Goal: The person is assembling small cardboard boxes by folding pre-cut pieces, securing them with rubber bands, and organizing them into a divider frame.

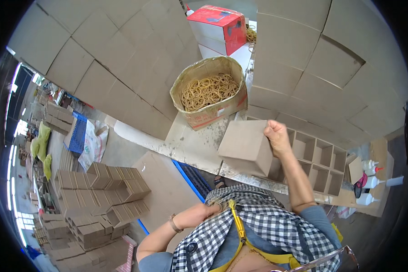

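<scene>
You've got two big box walls [99, 63] flanking one bench [199, 144], with one divided tray [309, 163] showing at least six cells. Then there's one carton [213, 117] of rubber bands, one red box [217, 28] behind it, and one plain box [242, 144] in front of you, partly hiding the tray. Your right arm's stretched forward, right hand [277, 136] curled fist-like at that box's corner; can't tell if it's gripping. Left elbow's bent, left hand [203, 214] at your belly, fingers too blurry to call.

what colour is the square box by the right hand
Plain light brown box, best in the head view.
</scene>
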A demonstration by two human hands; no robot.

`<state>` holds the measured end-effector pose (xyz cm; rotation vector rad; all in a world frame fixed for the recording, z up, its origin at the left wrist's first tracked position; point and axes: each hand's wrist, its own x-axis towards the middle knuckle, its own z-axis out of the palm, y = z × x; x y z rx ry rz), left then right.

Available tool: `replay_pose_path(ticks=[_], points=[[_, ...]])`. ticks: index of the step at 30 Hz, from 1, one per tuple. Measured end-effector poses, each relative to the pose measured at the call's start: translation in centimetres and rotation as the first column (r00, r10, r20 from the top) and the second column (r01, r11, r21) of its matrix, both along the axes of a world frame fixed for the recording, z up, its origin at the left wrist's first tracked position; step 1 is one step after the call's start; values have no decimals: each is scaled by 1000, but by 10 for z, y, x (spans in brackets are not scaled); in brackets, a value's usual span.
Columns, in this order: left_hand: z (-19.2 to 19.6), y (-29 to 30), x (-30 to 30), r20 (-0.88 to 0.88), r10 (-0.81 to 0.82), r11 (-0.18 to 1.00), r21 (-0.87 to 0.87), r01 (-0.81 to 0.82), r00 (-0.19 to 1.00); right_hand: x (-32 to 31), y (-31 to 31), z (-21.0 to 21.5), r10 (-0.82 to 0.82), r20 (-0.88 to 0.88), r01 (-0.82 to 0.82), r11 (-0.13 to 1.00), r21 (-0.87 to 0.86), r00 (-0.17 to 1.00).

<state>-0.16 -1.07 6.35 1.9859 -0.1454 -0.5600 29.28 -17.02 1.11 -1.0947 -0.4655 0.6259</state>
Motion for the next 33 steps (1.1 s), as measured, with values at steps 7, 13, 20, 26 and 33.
replay_pose_path(ticks=[7,13,20,26,33], points=[[9,129,65,521,520,728,145,-671,677,-51,3,22,258,621,5,921,-389,740],[22,205,206,785,283,661,257,-705,551,-103,-2,-49,557,808,239,772,-588,191],[-66,236,275,648,183,602,520,-606,739,-128,-2,-92,573,772,500,601,-623,274],[-58,211,265,550,391,618,438,-654,738,-125,-2,-111,554,778,576,546,-609,297],[-72,183,171,857,366,582,92,-808,362,-119,3,-111,568,658,475,457,-752,494]])
